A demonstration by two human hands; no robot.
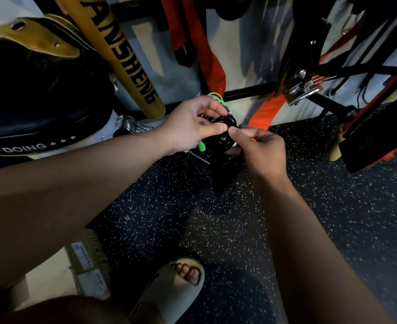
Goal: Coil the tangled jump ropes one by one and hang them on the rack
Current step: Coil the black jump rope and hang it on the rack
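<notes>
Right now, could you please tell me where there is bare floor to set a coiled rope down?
Bare speckled floor lies between the forearms, above the sandal, and again right of the right hand, below the hanging black gear. Crowded at the wall: the bat, metal clips and orange strap hem in the left hand and the black rope.

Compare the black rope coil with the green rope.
The black jump rope coil is pinched between the left hand and right hand; the green jump rope peeks out behind the left hand. Black is wound into tight rings; green shows loose loops. Both are thin cords.
</notes>
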